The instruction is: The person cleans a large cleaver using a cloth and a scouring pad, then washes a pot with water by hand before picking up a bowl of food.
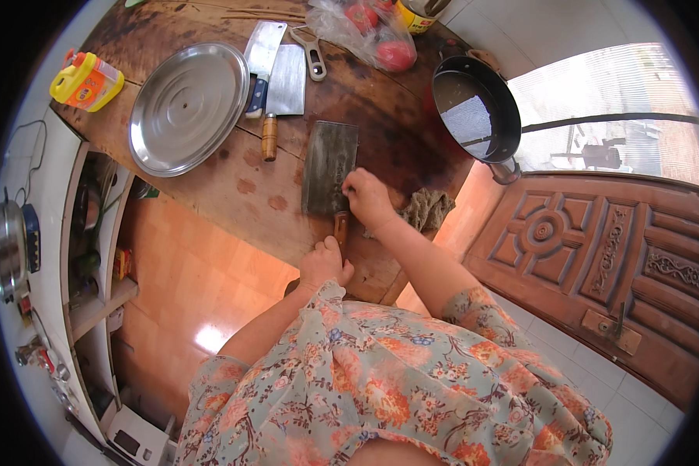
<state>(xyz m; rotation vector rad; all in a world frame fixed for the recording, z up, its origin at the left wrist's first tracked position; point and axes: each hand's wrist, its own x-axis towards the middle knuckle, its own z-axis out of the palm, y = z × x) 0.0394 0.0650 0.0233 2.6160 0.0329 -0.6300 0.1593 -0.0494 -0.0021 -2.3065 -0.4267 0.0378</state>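
A dark-bladed cleaver (329,169) lies flat on the wooden table, its blade pointing away from me. My left hand (324,263) is closed around the end of its wooden handle. With bent fingers, my right hand (368,197) touches the right edge of the blade near the handle; whether the fingers pinch anything is hidden. A crumpled grey-brown rag (426,211) lies just right of my right wrist. Farther up the table are a cleaver with a light wooden handle (286,81), a knife with a blue handle (265,52) partly beside it, and a peeler (313,53).
At left on the table (233,175) are a round metal lid (189,108) and a yellow detergent bottle (87,81). A plastic bag of tomatoes (378,35) lies at the back. On the right, a dark pot with liquid (476,110) stands near the edge, by a carved wooden door (594,262).
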